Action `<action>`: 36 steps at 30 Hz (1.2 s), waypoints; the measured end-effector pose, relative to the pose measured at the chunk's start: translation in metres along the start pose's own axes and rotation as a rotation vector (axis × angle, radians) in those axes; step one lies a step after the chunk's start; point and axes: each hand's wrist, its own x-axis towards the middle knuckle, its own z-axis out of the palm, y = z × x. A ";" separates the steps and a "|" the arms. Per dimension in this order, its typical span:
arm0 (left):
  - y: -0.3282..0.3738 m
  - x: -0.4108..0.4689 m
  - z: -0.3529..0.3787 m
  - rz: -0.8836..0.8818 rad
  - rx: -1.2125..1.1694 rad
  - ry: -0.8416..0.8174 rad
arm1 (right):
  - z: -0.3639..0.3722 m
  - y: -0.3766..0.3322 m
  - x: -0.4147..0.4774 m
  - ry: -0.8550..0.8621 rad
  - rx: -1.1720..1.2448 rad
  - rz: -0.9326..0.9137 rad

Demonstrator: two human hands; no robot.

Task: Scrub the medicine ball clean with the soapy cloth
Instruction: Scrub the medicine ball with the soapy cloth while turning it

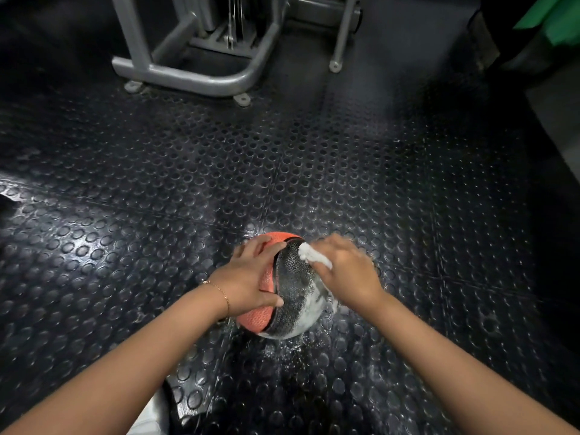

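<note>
An orange and dark grey medicine ball sits on the studded rubber floor at lower centre, its grey panel smeared with white suds. My left hand rests spread over the ball's orange left side, fingers and thumb straight, steadying it. My right hand holds a white soapy cloth against the ball's upper right; the hand is motion-blurred. The cloth is mostly hidden under my fingers.
Black studded rubber floor is wet with soap spatter around the ball. A grey metal gym machine frame stands at the back. Something green shows at top right. A pale object lies at the bottom edge.
</note>
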 end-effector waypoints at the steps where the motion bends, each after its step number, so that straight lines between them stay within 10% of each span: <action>1: -0.002 0.001 -0.001 -0.002 -0.018 -0.005 | -0.001 -0.002 -0.007 -0.012 -0.023 -0.045; 25: 0.016 0.028 -0.026 -0.121 -0.003 -0.075 | 0.014 0.011 -0.017 0.098 -0.032 -0.192; 36: 0.020 0.011 -0.009 -0.103 0.180 -0.095 | 0.015 0.019 -0.016 -0.001 0.167 0.037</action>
